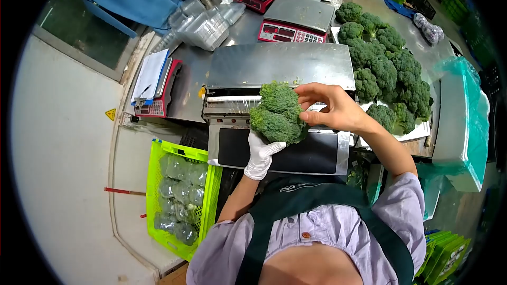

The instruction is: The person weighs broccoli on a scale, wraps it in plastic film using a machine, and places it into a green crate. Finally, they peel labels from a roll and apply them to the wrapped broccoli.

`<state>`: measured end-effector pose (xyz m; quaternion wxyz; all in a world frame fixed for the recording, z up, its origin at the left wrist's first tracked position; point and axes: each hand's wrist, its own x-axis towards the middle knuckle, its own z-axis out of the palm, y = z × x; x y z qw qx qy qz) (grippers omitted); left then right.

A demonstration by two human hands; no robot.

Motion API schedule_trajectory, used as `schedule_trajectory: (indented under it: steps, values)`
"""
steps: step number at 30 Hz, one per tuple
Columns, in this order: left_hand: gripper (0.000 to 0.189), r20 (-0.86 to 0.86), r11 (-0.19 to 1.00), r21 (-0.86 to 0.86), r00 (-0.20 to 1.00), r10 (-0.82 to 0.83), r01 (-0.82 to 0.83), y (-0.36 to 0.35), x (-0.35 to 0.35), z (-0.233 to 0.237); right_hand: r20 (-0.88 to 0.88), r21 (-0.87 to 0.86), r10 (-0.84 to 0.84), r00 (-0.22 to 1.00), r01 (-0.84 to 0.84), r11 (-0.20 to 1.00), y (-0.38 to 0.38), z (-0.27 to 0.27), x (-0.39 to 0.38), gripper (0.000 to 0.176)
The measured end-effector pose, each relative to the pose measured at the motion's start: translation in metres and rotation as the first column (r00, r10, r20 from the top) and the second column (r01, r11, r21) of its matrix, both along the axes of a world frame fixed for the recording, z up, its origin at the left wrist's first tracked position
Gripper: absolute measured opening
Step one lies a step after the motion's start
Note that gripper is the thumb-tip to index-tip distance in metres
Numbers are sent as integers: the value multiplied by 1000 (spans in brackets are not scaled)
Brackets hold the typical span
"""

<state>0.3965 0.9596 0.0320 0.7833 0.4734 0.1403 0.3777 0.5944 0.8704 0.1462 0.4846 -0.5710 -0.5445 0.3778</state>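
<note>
A green broccoli head is held up over the wrapping machine, in front of my body. My left hand, in a white glove, grips it from below. My bare right hand is at its right side, fingers curved and apart, with the fingertips at the florets; whether they press on it is hard to tell. Behind the broccoli is a roll of clear film. A black plate lies on the machine's near side. Many more broccoli heads are piled to the right.
Red scales stand at the back, beside clear plastic trays. Another scale with a clipboard is at the left. A lime green crate of wrapped items is at lower left. A white box with green plastic stands right.
</note>
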Motion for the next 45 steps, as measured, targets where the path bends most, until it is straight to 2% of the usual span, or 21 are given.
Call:
schedule_trajectory:
  steps: [1, 6, 7, 9, 10, 13, 14, 16, 18, 23, 25, 26, 27, 29, 30, 32, 36, 38, 42, 45]
  values:
    - [85, -5, 1000, -3, 1000, 0, 0, -2, -1, 1, -15, -27, -57, 998, 57, 998, -1, -1, -4, 56]
    - [97, -35, 999, 42, 999, -9, 10, -7, -3, 10, 26, -50, -135, 991, 136, 989, -5, -2, -16, 59]
    - [97, -37, 999, 41, 999, -11, 13, -8, -4, 12, 85, -27, -148, 985, 151, 988, -5, -8, -16, 60]
    - [98, -90, 989, 146, 995, 45, -32, -8, -6, 15, 155, -8, -177, 972, 181, 984, -4, -13, -19, 62]
    - [98, -92, 989, 145, 995, 43, -30, -9, -6, 18, 154, -10, -179, 972, 183, 983, -4, -14, -20, 62]
    - [100, -117, 939, 337, 986, 119, -73, -7, -7, 19, 120, -58, -167, 979, 175, 983, -6, -11, -24, 56]
    - [100, -118, 940, 334, 986, 116, -70, -6, -8, 17, 120, -62, -169, 978, 177, 982, -7, -12, -24, 56]
    - [99, -113, 947, 311, 987, 117, -77, -4, -9, 14, -14, -43, -114, 993, 113, 993, -9, -13, -23, 55]
    - [98, -100, 948, 309, 988, 115, -79, -5, -8, 15, -39, -49, -106, 994, 104, 993, -11, -12, -21, 55]
    - [94, -132, 990, 123, 987, 87, -71, -7, -11, 7, -162, -49, -132, 978, 125, 991, -14, -15, -23, 54]
    - [91, -157, 993, 96, 984, 81, -66, -9, -12, 10, 111, 226, -340, 934, 309, 924, -15, -18, -28, 39]
    - [88, -183, 996, 68, 980, 73, -61, -9, -12, 13, 112, 227, -340, 934, 309, 924, -16, -17, -28, 39]
    - [88, -183, 996, 68, 980, 73, -61, -10, -11, 15, 265, 360, -371, 890, 266, 894, -16, -15, -28, 30]
    - [83, -204, 992, 109, 975, 86, -64, -11, -9, 17, 521, 574, -464, 717, 108, 811, -19, -14, -27, 11]
    - [83, -206, 992, 107, 975, 82, -61, -11, -9, 18, 520, 572, -465, 716, 112, 812, -21, -14, -28, 11]
    - [79, -216, 983, 174, 972, 88, -50, -12, -9, 20, 627, 464, -402, 667, 94, 881, -25, -17, -31, 13]
    - [77, -244, 980, 189, 964, 105, -60, -13, -8, 24, 647, 439, -385, 658, 91, 894, -28, -22, -27, 15]
    - [76, -247, 961, 265, 959, 142, -74, -14, -8, 24, 658, 417, -371, 655, 93, 904, -31, -23, -26, 15]
    - [74, -259, 965, 258, 959, 116, -47, -14, -10, 25, 663, 362, -335, 669, 106, 926, -37, -25, -23, 13]
    - [72, -249, 949, 314, 961, 121, -38, -15, -11, 22, 669, 342, -323, 669, 109, 933, -40, -31, -21, 13]
